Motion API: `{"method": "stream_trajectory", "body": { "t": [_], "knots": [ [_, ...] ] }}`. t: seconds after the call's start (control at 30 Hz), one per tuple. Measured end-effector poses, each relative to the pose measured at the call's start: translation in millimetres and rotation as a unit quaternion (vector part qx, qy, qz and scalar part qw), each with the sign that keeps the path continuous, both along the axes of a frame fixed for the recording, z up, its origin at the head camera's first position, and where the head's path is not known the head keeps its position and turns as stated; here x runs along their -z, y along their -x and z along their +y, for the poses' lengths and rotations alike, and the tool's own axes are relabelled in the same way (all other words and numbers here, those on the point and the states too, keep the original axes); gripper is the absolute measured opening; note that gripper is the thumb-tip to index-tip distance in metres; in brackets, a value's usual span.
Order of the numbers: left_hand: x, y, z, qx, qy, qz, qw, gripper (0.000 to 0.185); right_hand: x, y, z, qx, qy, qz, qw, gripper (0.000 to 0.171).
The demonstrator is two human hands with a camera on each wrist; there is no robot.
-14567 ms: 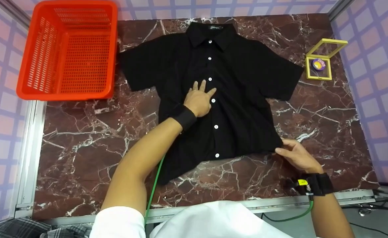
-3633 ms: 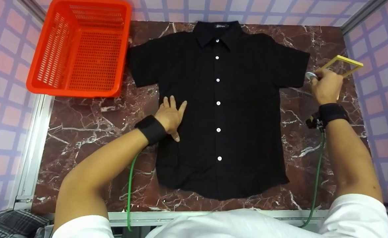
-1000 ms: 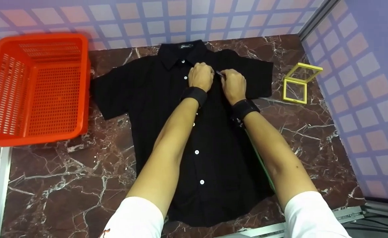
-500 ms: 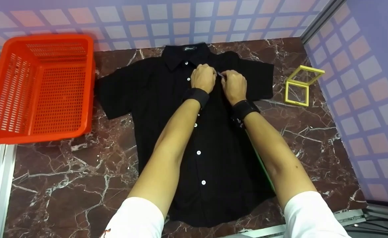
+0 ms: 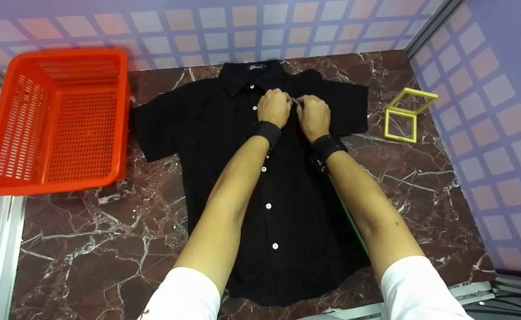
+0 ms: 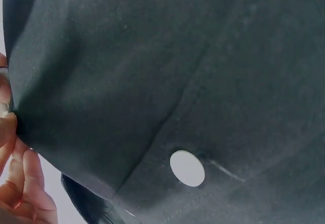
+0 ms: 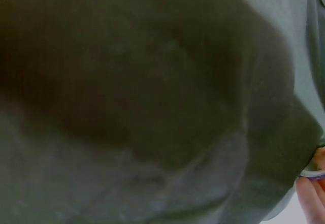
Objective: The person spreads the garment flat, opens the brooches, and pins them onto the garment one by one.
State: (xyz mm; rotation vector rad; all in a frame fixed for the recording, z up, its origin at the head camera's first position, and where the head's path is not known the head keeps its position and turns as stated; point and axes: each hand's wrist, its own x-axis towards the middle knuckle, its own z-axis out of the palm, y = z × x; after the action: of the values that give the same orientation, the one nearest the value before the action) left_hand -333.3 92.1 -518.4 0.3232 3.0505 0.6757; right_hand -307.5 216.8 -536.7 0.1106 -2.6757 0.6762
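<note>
A black short-sleeved shirt (image 5: 296, 213) with white buttons lies face up, collar away from me. At its chest, right of the button row, my left hand (image 5: 274, 108) pinches a raised fold of the cloth. Close beside it my right hand (image 5: 314, 116) holds a small round badge (image 5: 295, 101), seen nearly edge-on against the fold. In the right wrist view the purple-edged badge (image 7: 314, 174) touches the cloth, with fingers (image 7: 308, 196) around it. The left wrist view has fingers (image 6: 7, 127) at the cloth's edge and a white button (image 6: 187, 168). The badge's back is hidden.
A yellow-framed clear case (image 5: 401, 126) stands with its lid raised at the right. An orange-red plastic basket (image 5: 120, 120) sits at the left back. The marble-patterned table (image 5: 87, 249) meets checked walls (image 5: 242, 26) behind and at the sides.
Since the earliest frame the shirt's hem has been straightened, and the badge has gone from the yellow case into my right hand. Both hands came to the chest; over the last second they barely move.
</note>
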Motion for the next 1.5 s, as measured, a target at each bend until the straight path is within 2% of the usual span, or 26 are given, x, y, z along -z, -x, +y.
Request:
{"method": "stream_trajectory", "body": {
  "t": [0.23, 0.4, 0.6, 0.83, 0.9, 1.0, 1.2, 1.33, 1.4, 1.5],
  "knots": [
    [1.8, -3.4, 1, -0.003, -0.009, 0.006, 0.9999, 0.021, 1.0, 0.3, -3, 0.012, 0.014, 0.003, 1.000, 0.013],
    [3.9, -7.1, 2, -0.017, -0.021, 0.008, 0.9996, 0.021, 1.3, -0.2, -5, 0.017, 0.030, 0.002, 0.999, 0.012],
    [6.5, -10.0, 5, -0.047, -0.052, -0.012, 0.9974, 0.019, 2.6, 0.1, -7, 0.021, 0.046, 0.007, 0.999, 0.012],
    [9.1, -12.5, 6, -0.053, -0.071, -0.024, 0.9958, 0.019, 4.1, 1.0, -7, 0.029, 0.099, -0.001, 0.995, 0.012],
    [10.0, -13.0, 6, -0.055, -0.074, -0.029, 0.9953, 0.020, 5.0, 1.9, -7, 0.035, 0.127, -0.020, 0.991, 0.014],
    [12.0, -14.6, 4, -0.051, -0.084, -0.037, 0.9945, 0.022, 6.0, 2.9, -6, 0.048, 0.183, -0.058, 0.980, 0.019],
    [14.9, -18.8, 2, -0.027, -0.105, -0.038, 0.9934, 0.027, 3.2, 4.7, -4, 0.076, 0.277, -0.125, 0.950, 0.034],
    [15.3, -19.0, 1, -0.025, -0.110, -0.038, 0.9929, 0.030, 1.6, 4.3, -4, 0.087, 0.327, -0.137, 0.931, 0.031],
    [15.5, -18.8, 0, -0.027, -0.111, -0.039, 0.9927, 0.031, 2.1, 4.4, -3, 0.085, 0.334, -0.136, 0.929, 0.027],
    [16.6, -18.2, -2, -0.029, -0.120, -0.044, 0.9914, 0.031, 2.2, 4.6, -1, 0.079, 0.314, -0.133, 0.937, 0.024]
  ]
}}
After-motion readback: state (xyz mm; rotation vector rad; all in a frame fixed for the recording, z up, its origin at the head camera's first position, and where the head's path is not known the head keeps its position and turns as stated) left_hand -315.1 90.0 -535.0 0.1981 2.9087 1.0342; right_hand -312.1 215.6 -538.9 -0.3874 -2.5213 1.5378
